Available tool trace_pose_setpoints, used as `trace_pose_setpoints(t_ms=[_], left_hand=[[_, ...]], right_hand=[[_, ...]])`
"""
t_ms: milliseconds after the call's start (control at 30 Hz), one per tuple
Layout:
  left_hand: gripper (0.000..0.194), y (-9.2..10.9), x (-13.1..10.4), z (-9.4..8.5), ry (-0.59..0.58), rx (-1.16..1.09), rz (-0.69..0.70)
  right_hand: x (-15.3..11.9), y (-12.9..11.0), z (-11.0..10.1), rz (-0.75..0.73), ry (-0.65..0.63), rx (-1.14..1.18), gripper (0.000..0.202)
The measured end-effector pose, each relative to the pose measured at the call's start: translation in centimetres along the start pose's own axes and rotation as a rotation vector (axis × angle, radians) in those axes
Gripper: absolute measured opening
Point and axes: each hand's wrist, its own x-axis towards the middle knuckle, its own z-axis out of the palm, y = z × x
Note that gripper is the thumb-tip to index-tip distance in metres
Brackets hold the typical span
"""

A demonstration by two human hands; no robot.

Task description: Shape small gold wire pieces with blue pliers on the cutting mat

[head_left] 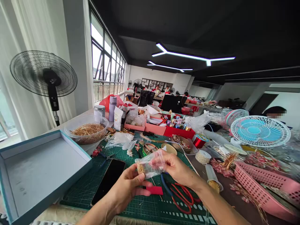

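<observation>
Above the green cutting mat [140, 206], my left hand [126, 187] pinches the lower left end of a small clear plastic bag [152, 167] with golden beads [141, 168] in it. My right hand [174, 164] is closed on the bag's upper right end. Beneath the hands lie a red piece [154, 190] and red-handled scissors [181, 197]. A black phone [109, 179] rests left of my left hand. Beyond the bag stands a round divided tray [149, 149] of small parts.
An open box [47, 168] fills the left side, near a bowl of golden stems [87, 131]. At right are a pink basket [264, 190], a white bead spool [202, 157] and a blue-and-white fan [260, 131]. A person's head [274, 111] shows at far right.
</observation>
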Motion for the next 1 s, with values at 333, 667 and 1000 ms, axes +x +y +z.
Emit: trace_pose_setpoints(t_ms=[333,667,1000], left_hand=[[0.031,-0.1,0.1,-0.4,0.128,0.146,0.006],[0.028,0.2,-0.1,-0.1,0.179,0.125,-0.080],[0.033,-0.1,0.2,-0.5,0.212,0.121,-0.062]], right_hand=[[-1.0,1.0,1.1,0.138,-0.066,-0.051,0.024],[-1.4,2.0,2.2,0.121,0.014,-0.161,0.020],[-1.1,1.8,3.3,0.133,0.099,-0.209,0.008]])
